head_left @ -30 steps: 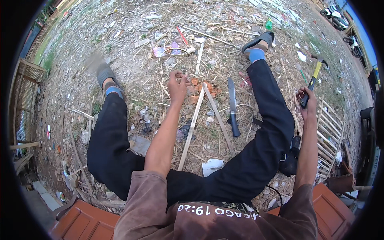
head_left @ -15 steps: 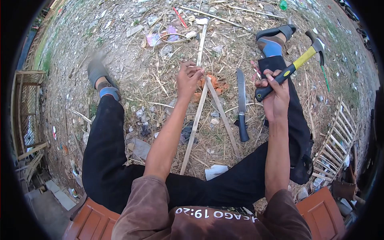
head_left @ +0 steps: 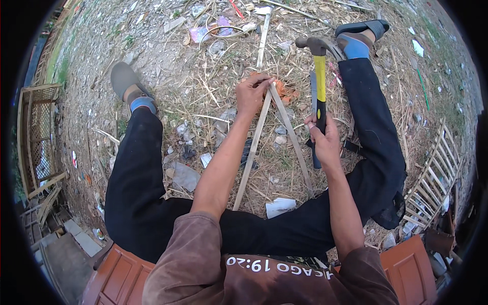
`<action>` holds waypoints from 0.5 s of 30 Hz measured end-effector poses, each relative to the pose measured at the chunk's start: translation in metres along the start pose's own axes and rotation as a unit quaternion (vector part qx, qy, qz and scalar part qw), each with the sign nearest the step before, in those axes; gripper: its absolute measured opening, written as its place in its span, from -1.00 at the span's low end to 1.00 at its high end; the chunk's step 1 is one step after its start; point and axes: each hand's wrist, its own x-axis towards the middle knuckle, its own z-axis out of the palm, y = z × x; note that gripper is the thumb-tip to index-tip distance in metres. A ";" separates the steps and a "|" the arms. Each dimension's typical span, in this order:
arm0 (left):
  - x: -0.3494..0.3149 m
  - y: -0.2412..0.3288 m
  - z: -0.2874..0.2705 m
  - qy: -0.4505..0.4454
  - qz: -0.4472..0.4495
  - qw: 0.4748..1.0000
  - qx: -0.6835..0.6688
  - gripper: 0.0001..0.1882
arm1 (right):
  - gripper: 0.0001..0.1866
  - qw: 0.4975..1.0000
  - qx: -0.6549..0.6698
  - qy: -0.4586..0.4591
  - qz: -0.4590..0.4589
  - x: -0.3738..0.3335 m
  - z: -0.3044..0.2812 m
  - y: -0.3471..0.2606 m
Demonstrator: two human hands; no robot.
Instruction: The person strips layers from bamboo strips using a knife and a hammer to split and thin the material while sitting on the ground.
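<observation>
My right hand (head_left: 326,142) is wrapped round the black grip of a claw hammer (head_left: 319,79), whose yellow neck stands upward and metal head points away from me. With bent fingers pinched together, my left hand (head_left: 251,95) is at the joint of two thin wooden strips; anything tiny in that pinch is hidden. The left strip (head_left: 251,152) and right strip (head_left: 293,127) spread toward me in an upside-down V. A third strip (head_left: 263,43) runs away beyond the joint. Orange brick pieces (head_left: 288,95) lie beneath the joint. Behind the hammer lies a partly covered knife (head_left: 313,86).
Dry straw, stones and scraps cover the ground between my spread legs. A slatted wooden frame (head_left: 432,178) lies to the right, a mesh-panelled wooden frame (head_left: 40,137) stands at the left. Reddish-brown wooden panels (head_left: 122,277) are on both sides of me. A loop of cane (head_left: 223,33) lies far ahead.
The hammer has swung from slanting right to nearly upright, and my right hand has moved left and nearer. My left hand has shifted right onto the strips' joint. My left foot has settled.
</observation>
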 end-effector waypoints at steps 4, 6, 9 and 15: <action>-0.001 0.001 0.000 0.007 0.006 0.999 0.034 -0.89 | -0.88 0.998 -0.059 0.008 0.021 -0.009 0.007 -0.009; 0.000 -0.003 -0.003 0.013 0.098 0.988 0.117 -0.89 | -0.88 0.993 -0.105 -0.007 0.044 -0.010 0.007 -0.010; 0.001 -0.012 -0.003 0.007 0.192 0.965 0.177 -0.88 | -0.89 0.993 -0.102 -0.008 0.052 -0.011 0.010 -0.011; -0.008 -0.014 0.003 0.028 0.113 0.987 0.114 -0.86 | -0.88 0.993 -0.108 -0.001 0.046 -0.016 0.012 -0.016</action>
